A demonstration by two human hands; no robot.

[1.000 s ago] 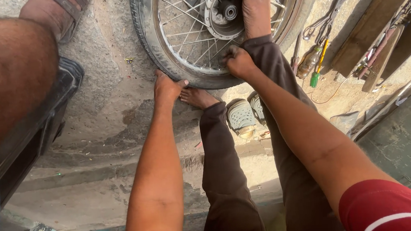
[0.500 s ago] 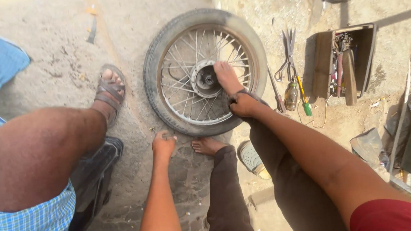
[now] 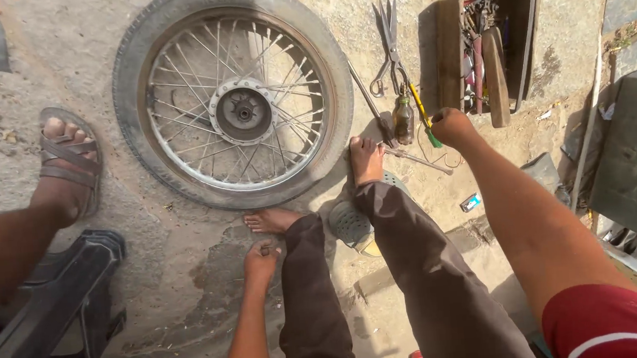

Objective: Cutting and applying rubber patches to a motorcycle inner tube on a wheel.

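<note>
The right hand (image 3: 452, 127) is a closed fist out over the tools on the ground, with its fingers curled tight. It sits right at the top end of a screwdriver with a green tip (image 3: 426, 121) and seems to be touching it, but I cannot tell if the fingers are really around it. The screwdriver's long side runs away from the person, up toward the scissors (image 3: 387, 41). A small brown bottle (image 3: 404, 118) stands just left of the fist, and a thin metal rod (image 3: 415, 159) lies under it, near the bare right foot (image 3: 366, 160).

The left hand (image 3: 261, 261) is much farther from the tools — it is down low by the left knee, fingers bent shut on something tiny that I cannot make out.

The spoked wheel (image 3: 232, 95) lies flat on the ground, to the left of the tools. An open wooden toolbox (image 3: 449, 59) stands just past the fist.

The ground is rough, dusty concrete in bright sun. Another person's sandalled foot (image 3: 67, 165) rests at the left — beside a black stool (image 3: 56, 306).
</note>
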